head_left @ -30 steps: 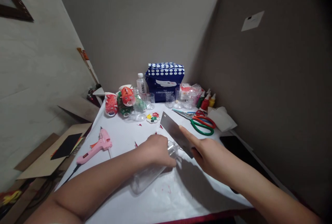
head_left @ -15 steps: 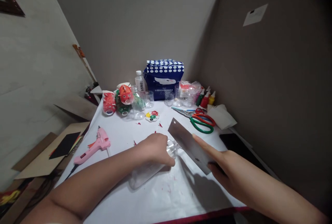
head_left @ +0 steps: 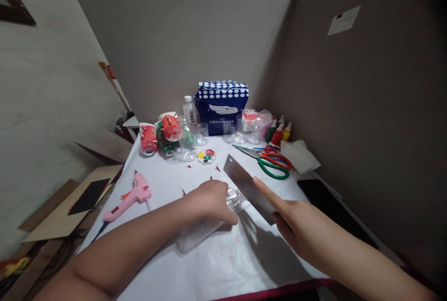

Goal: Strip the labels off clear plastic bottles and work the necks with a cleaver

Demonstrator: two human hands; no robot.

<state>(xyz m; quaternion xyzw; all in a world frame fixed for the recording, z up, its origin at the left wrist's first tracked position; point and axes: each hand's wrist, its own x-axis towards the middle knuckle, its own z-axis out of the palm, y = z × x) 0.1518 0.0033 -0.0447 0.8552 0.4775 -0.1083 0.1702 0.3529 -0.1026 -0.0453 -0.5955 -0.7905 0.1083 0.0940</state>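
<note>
A clear plastic bottle (head_left: 195,237) lies on its side on the white-covered table, its neck towards the right. My left hand (head_left: 216,201) is closed around it near the neck and covers much of it. My right hand (head_left: 284,215) grips a cleaver (head_left: 246,184) with a broad metal blade, index finger stretched along the blade. The cleaver is tilted, its blade just beside the bottle's neck end; whether it touches the plastic I cannot tell. The cleaver's handle is hidden inside my right hand.
A pink glue gun (head_left: 129,196) lies at left. Scissors with green and orange handles (head_left: 274,166) lie right of a paint palette (head_left: 206,156). Behind stand red painted figures (head_left: 148,139), a blue bag (head_left: 221,110) and paint bottles (head_left: 278,132). A black flat object (head_left: 331,208) lies far right.
My right hand and the cleaver have shifted slightly left and up, closer to the bottle's neck. My left hand keeps its hold on the bottle. The view has moved a little.
</note>
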